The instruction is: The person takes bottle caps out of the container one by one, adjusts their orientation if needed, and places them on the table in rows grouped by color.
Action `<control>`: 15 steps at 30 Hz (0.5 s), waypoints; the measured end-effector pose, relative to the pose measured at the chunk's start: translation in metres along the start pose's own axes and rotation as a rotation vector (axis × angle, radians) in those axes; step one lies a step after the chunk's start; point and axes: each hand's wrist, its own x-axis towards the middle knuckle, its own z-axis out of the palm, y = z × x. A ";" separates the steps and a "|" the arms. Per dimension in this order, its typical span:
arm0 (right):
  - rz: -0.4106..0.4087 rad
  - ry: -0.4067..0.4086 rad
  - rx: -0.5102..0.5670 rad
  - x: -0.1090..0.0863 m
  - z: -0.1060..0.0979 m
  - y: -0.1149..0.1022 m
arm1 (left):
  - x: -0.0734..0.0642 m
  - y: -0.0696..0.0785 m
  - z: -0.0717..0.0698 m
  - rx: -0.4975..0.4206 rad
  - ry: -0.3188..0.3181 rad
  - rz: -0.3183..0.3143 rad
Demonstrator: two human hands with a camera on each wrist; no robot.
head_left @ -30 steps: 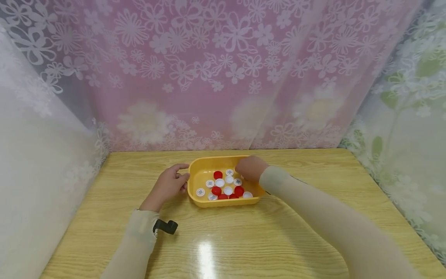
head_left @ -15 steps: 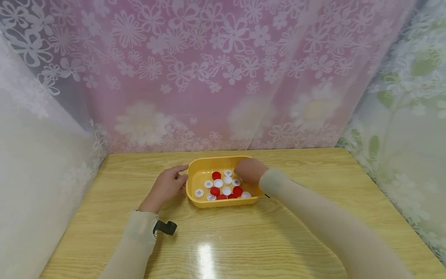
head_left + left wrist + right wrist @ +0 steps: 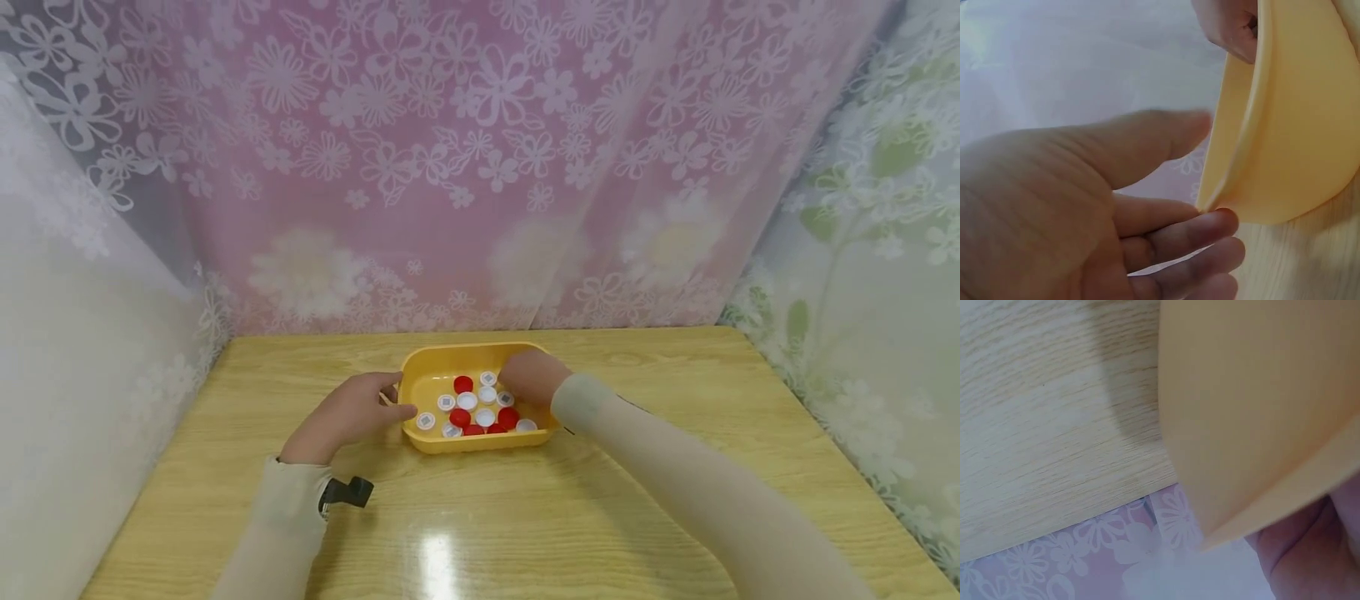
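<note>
A yellow plastic tray stands on the table, holding several round red caps and white caps, some showing a square mark. At its left end is my left hand. In the left wrist view, the left hand's thumb stands apart above the tray's rim, while its fairly straight fingers touch the outer side. My right hand reaches down inside the tray's right end. Its fingertips are hidden, so what it holds does not show; the right wrist view has only part of this hand behind the tray wall.
The tray sits near the back of a wooden table. A pink flowered curtain hangs behind it, with pale cloth at the left and flowered cloth at the right. A black strap device is on the left wrist.
The left thumb has spread from the fingers and come over the tray's rim. My right hand stays inside the right end. The whole view has shifted slightly; the caps look unmoved.
</note>
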 end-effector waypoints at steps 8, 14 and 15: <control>-0.030 0.030 0.015 0.000 0.002 0.001 | -0.003 -0.003 -0.004 -0.089 -0.118 0.047; -0.051 0.021 -0.026 -0.001 -0.002 0.001 | -0.006 -0.005 -0.003 -0.087 -0.165 0.055; -0.055 0.023 -0.038 -0.001 -0.002 0.001 | -0.006 -0.005 -0.003 -0.075 -0.158 0.050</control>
